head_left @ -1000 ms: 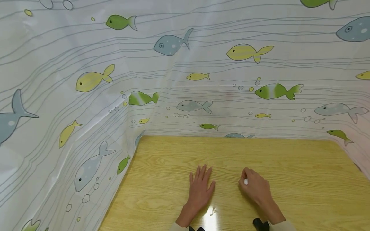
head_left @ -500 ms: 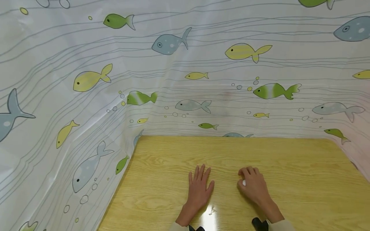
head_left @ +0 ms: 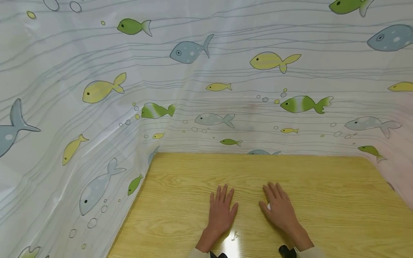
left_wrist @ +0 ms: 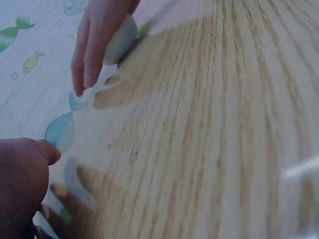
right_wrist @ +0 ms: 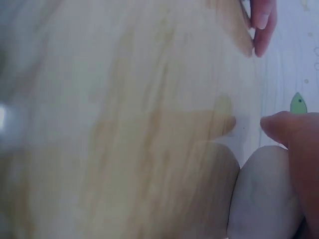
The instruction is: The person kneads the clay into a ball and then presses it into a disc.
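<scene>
My left hand (head_left: 221, 215) lies over the wooden table with its fingers straight and spread, holding nothing. To its right, my right hand (head_left: 281, 208) has its fingers extended over a white, egg-shaped object (head_left: 269, 206). Most of that object is hidden beneath the palm in the head view; only a bit shows beside the thumb. The right wrist view shows its smooth rounded side, the egg-shaped object (right_wrist: 261, 199) sitting on the tabletop against the right hand (right_wrist: 305, 154). In the left wrist view, the egg-shaped object (left_wrist: 123, 42) appears behind the right hand's fingers (left_wrist: 94, 45).
A glossy wood-grain table (head_left: 180, 172) spreads under both hands, with a bright reflection near the front. White sheeting (head_left: 238, 104) printed with fish stands along its back and left. Pinkish sheeting (head_left: 403, 143) is at the right. Small dark marks (head_left: 235, 235) show on the tabletop.
My right hand's fingers were curled around the white egg-shaped object; they have uncurled and now stretch forward, and the hand has shifted slightly left. The left hand stays in place.
</scene>
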`<state>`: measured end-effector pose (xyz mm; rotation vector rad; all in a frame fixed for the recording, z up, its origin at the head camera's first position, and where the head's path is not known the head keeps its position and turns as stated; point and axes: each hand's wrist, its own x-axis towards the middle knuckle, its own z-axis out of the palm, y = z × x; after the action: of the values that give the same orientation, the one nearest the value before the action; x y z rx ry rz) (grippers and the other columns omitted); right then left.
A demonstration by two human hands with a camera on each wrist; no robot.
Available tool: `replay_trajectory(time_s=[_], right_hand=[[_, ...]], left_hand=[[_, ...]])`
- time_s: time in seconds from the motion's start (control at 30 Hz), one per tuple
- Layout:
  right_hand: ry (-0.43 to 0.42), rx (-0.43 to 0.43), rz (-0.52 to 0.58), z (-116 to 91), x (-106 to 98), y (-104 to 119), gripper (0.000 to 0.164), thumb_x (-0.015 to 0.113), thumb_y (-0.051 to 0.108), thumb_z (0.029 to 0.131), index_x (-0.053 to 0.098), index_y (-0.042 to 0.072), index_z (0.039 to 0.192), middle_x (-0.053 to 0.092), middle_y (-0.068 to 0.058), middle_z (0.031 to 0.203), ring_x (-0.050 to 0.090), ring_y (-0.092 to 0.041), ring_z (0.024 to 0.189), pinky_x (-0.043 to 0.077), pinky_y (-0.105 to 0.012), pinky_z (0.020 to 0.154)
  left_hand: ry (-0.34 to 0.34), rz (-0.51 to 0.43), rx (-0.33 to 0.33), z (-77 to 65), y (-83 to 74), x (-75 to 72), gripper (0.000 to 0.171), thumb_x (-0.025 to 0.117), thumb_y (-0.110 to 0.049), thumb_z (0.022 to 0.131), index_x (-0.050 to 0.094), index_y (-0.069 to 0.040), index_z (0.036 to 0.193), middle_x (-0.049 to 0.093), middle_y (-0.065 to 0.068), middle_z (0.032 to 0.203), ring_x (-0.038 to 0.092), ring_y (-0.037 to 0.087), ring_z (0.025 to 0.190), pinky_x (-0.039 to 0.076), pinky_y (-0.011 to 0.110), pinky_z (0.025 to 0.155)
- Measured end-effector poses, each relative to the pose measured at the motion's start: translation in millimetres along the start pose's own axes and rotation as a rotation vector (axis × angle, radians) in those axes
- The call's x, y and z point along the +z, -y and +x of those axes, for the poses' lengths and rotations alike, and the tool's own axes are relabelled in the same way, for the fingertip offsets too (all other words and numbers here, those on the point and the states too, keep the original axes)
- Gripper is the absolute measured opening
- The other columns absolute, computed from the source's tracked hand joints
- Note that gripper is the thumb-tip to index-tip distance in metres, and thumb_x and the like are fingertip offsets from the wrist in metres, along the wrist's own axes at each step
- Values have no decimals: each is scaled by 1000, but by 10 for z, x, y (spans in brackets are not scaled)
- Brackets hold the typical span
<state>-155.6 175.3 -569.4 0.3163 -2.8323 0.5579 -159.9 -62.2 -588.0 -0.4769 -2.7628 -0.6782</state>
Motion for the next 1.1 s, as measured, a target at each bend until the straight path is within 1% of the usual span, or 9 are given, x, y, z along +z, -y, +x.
replay_trajectory(time_s=[0.1, 0.2, 0.33, 0.4, 0.57, 0.67, 0.77, 0.93, 1.1], right_hand=[[14, 7, 19, -6, 19, 27, 61, 67, 32, 99, 51, 0, 148, 46, -28, 156, 36, -55, 147, 37, -72, 112], [13, 19, 39, -15, 34, 38, 61, 66, 33, 100, 50, 1, 149, 46, -27, 157, 36, -55, 147, 36, -72, 112], [17, 31, 66, -14, 41, 28, 60, 62, 36, 102, 49, 3, 150, 43, -27, 159, 33, -56, 148, 33, -73, 113], [21, 37, 77, -9, 41, 19, 60, 60, 37, 103, 48, 4, 152, 41, -27, 160, 31, -56, 149, 32, -74, 113], [16, 50, 86, 1, 56, 11, 59, 56, 38, 104, 47, 7, 153, 39, -25, 162, 27, -55, 151, 30, -75, 114], [10, 59, 99, -6, 67, 25, 58, 54, 39, 105, 47, 8, 154, 38, -25, 163, 26, -55, 152, 28, -75, 114], [11, 72, 116, -23, 76, 32, 58, 52, 40, 106, 47, 9, 154, 37, -24, 164, 25, -56, 152, 27, -75, 114], [14, 84, 132, -36, 65, 28, 58, 48, 40, 108, 44, 10, 156, 35, -24, 165, 24, -56, 152, 24, -75, 115], [5, 94, 120, -51, 60, 5, 56, 50, 36, 108, 44, 9, 156, 35, -24, 165, 24, -56, 152, 22, -74, 115]], left_hand=[[-17, 45, 3, -16, 77, 83, 50, 51, -40, 106, 53, -16, 150, 47, 13, 161, 41, 41, 150, 30, 65, 114], [-29, 63, 6, -32, 119, 134, 51, 47, -43, 107, 51, -18, 152, 44, 10, 163, 38, 39, 152, 27, 62, 116], [-47, 103, 14, -38, 105, 140, 51, 46, -43, 108, 50, -19, 153, 44, 10, 163, 39, 38, 152, 28, 60, 117], [-62, 144, 20, -36, 86, 135, 51, 46, -44, 108, 50, -19, 152, 45, 10, 162, 41, 38, 151, 30, 59, 117], [-52, 232, 13, -48, 64, 143, 54, 43, -49, 108, 48, -22, 154, 44, 7, 163, 40, 35, 152, 32, 59, 117], [-28, 241, -3, -58, 65, 147, 55, 41, -50, 108, 46, -23, 156, 42, 7, 165, 38, 34, 154, 31, 61, 118], [-21, 253, -6, -69, 63, 145, 55, 41, -50, 108, 46, -23, 156, 41, 6, 166, 38, 34, 154, 30, 61, 119], [-31, 283, -3, -70, 48, 182, 55, 41, -50, 108, 44, -24, 157, 40, 5, 166, 38, 32, 155, 29, 59, 120], [-45, 289, -2, -71, 17, 217, 56, 42, -51, 108, 44, -25, 157, 41, 4, 166, 39, 32, 154, 31, 58, 120]])
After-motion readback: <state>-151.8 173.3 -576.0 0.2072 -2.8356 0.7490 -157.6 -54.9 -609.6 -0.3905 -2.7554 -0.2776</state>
